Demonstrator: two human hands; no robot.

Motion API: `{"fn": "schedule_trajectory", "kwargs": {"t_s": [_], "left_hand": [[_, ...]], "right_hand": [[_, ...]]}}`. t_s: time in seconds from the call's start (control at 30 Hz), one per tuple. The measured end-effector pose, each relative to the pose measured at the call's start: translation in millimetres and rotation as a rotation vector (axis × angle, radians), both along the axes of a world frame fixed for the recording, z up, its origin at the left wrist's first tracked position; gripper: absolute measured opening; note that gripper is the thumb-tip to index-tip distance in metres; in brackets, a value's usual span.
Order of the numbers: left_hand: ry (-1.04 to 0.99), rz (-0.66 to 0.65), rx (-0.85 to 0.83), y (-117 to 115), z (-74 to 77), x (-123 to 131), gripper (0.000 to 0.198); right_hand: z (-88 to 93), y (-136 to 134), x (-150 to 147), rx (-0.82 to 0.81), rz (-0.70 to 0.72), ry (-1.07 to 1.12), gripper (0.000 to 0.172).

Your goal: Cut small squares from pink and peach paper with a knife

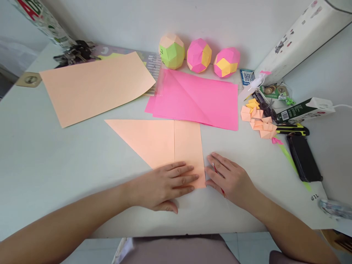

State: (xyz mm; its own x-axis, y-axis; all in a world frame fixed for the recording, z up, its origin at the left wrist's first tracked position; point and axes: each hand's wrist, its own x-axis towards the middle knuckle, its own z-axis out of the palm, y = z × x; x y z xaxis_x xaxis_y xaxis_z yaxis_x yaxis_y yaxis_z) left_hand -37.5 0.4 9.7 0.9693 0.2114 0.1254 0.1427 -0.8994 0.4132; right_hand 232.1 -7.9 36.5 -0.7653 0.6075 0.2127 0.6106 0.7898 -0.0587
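Observation:
A folded peach paper point(154, 137) lies on the white table, with a slanted left edge and a vertical line near its middle. My left hand point(167, 185) rests flat on its lower part, fingers stretched to the right. Just right of the paper's right edge, my right hand point(229, 179) lies over a thin red tool point(223, 192), partly hidden beneath its fingers. Whether those fingers grip the tool is hard to make out.
Pink sheets point(198, 99) and a larger peach sheet point(96, 88) lie farther back. Three paper balls point(199, 55) stand by the wall. Small folded pieces point(262, 126), a cutter point(293, 129), a black case point(304, 157) and a carton point(305, 110) are at right.

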Motion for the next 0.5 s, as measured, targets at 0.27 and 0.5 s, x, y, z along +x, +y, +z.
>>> {"fn": "schedule_trajectory", "kwargs": {"t_s": [0.27, 0.5], "left_hand": [[0.011, 0.004, 0.002, 0.3, 0.0, -0.5, 0.063], [0.030, -0.004, 0.003, 1.0, 1.8, -0.5, 0.065]], "right_hand": [[0.7, -0.1, -0.7, 0.015, 0.008, -0.006, 0.016], [1.5, 0.2, 0.2, 0.024, 0.011, -0.018, 0.016]]}}
